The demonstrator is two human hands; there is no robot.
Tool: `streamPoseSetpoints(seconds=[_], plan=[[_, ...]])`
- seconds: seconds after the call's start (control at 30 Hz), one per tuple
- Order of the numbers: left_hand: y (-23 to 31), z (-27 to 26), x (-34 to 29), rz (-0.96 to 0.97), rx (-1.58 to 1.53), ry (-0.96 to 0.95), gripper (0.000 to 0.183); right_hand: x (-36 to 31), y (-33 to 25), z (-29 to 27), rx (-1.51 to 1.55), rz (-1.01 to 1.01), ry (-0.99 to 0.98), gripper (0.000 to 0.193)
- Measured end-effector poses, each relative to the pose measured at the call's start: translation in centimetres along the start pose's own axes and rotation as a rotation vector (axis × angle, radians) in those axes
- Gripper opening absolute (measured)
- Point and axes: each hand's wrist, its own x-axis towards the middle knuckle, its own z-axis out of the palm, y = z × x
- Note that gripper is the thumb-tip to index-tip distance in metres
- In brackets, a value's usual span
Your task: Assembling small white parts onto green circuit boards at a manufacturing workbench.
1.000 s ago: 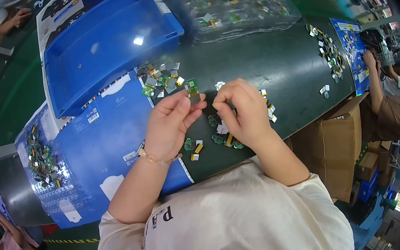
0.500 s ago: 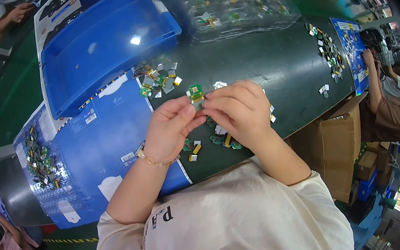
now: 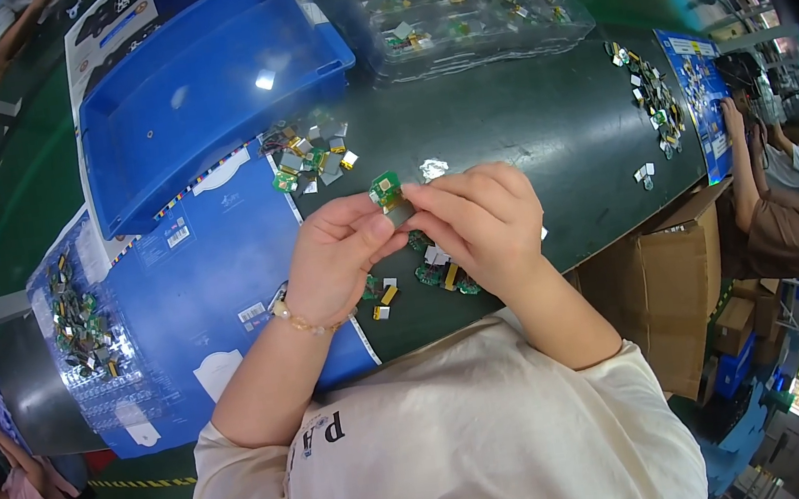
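Small green circuit board [image 3: 385,189] with grey block [image 3: 400,213] attached is held just above frame centre, raised off the dark green table [image 3: 523,117]. Block is pinched between thumb and fingers of the left hand [image 3: 344,252], hand mostly closed. Right hand [image 3: 477,224] is curled, thumb and index brought nearly together at the right edge of the piece; whether it is gripped there or only touched cannot be told, contact being hidden by the fingertips. Main risk, as judged: joint between board and block could be creased or torn if the two are pulled or twisted unevenly, since only the block end looks firmly held. Board could also be dropped if the left pinch is loosened early; it could then be lost among the loose boards [image 3: 438,270] below the right hand, or in the scattered pile [image 3: 311,155] above the left. Board face could be scratched or smudged by bare fingertips. Foil scrap [image 3: 432,169] lies just above the right fingers and could be snagged. Blue bin [image 3: 194,65], upper left, is well clear.
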Motion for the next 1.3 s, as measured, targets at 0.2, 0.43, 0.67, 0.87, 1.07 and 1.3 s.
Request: streamPoseSetpoints(seconds=[0.2, 0.43, 0.67, 0.87, 1.07, 1.3], plan=[[-0.1, -0.3, -0.2, 0.030, 0.052, 0.014, 0.021, 0.2, -0.2, -0.5, -0.023, -0.070, -0.036, 0.031], [-0.4, -0.2, -0.3, 0.090, 0.147, 0.003, 0.021, 0.3, -0.1, -0.7, 0.128, 0.023, -0.074, 0.019], [0.2, 0.9, -0.4, 0.133, 0.322, 0.076, 0.022, 1.1, 0.1, -0.6, 0.190, 0.183, -0.177, 0.016], [0.2, 0.8, -0.4, 0.241, 0.528, 0.051, 0.021, 0.8, 0.5, -0.2, 0.177, 0.156, -0.205, 0.015], [0.4, 0.9, -0.3, 0.270, 0.610, 0.061, 0.020, 0.6, 0.5, 0.4, 0.163, 0.125, -0.203, 0.017], [0.3, 0.8, -0.2, 0.115, 0.251, 0.073, 0.023, 0.4, -0.1, 0.1, 0.212, 0.077, -0.178, 0.018]])
